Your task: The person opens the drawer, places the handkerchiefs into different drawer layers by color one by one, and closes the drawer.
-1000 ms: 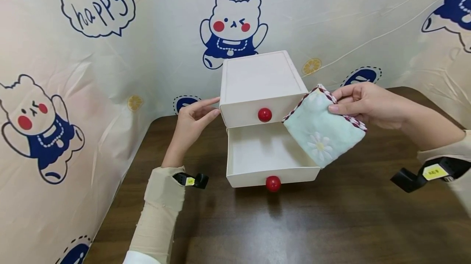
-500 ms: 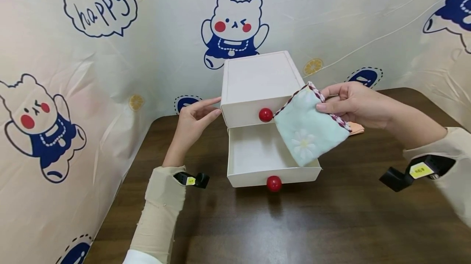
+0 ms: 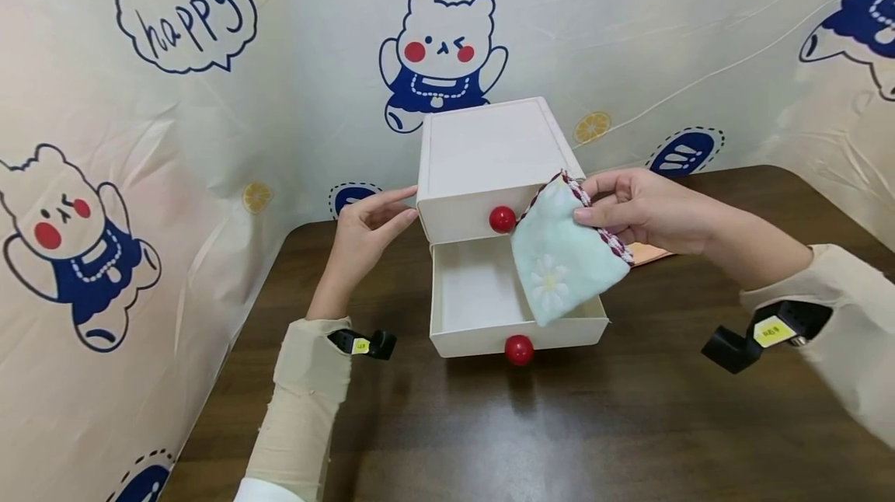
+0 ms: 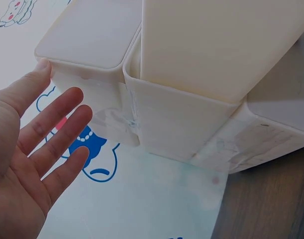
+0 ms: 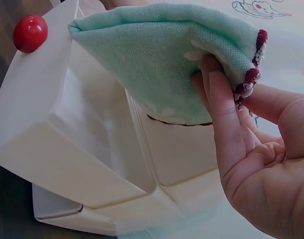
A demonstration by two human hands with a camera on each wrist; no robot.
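Note:
A white two-drawer box (image 3: pixel 499 148) stands at the far middle of the table. Its upper drawer with a red knob (image 3: pixel 502 219) is closed, while the lower drawer (image 3: pixel 475 337) is pulled out. My right hand (image 3: pixel 646 210) pinches a folded mint-green cloth (image 3: pixel 562 253) by its maroon-and-white edging. The cloth, embroidered with a white daisy, hangs over the right part of the lower drawer. At the box's left side, my left hand (image 3: pixel 363 238) touches with nearly straight fingers. From the left wrist view, the thumb meets the box's edge and the other fingers (image 4: pixel 67 127) are spread, holding nothing.
A flat orange piece (image 3: pixel 646 253) lies on the brown wooden table (image 3: pixel 559 432) behind my right hand, partly hidden. A printed cloth backdrop (image 3: pixel 329 59) rises behind and along both sides. Black wrist cameras (image 3: pixel 765 331) sit on both sleeves.
My right hand has carried the mint-green cloth leftward, over the lower drawer. The orange piece has come into sight behind that hand. My left hand and the box have stayed put.

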